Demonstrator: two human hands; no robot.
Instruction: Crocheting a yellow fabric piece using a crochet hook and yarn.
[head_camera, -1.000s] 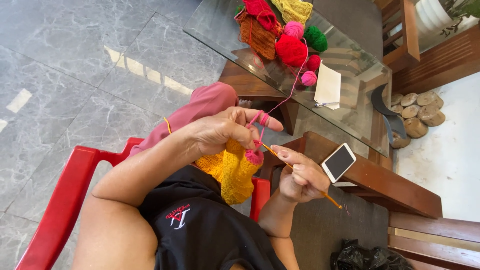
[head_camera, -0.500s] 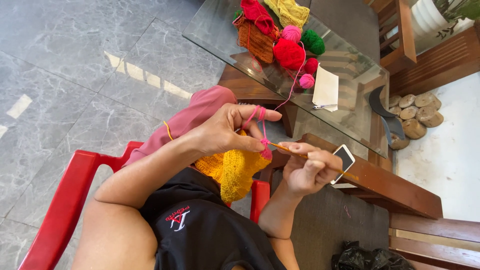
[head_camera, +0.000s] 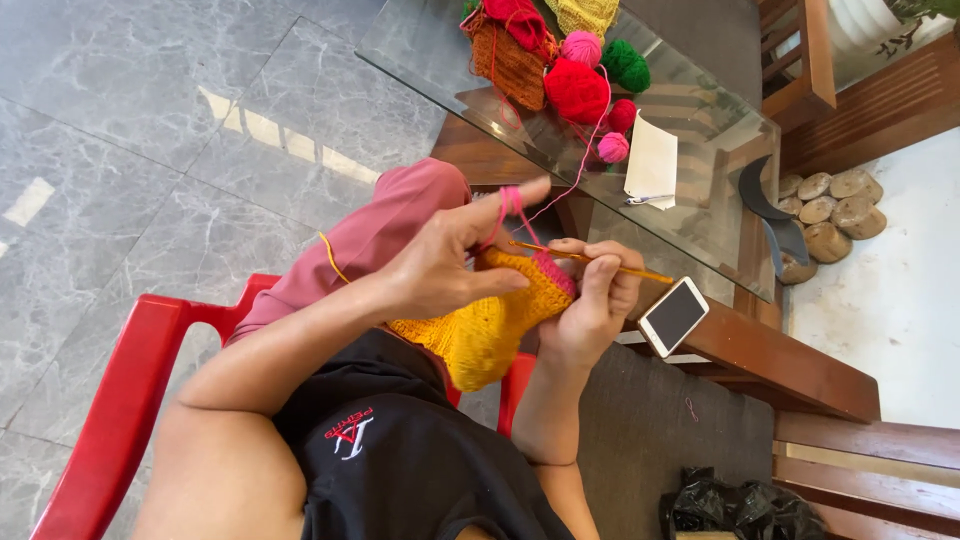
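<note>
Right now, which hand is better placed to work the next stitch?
Right. The right hand holds the crochet hook at the yellow piece's pink edge; the left hand is tensioning the pink yarn over its raised finger.

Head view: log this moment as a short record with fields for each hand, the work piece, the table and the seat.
left hand: grips the yellow crochet piece, pink yarn looped over a raised finger
right hand: holds an orange crochet hook at the piece's pink top edge
glass table: yarn balls in red, pink and green, a white paper
smartphone: on the wooden bench, screen dark
seat: red plastic chair
</note>
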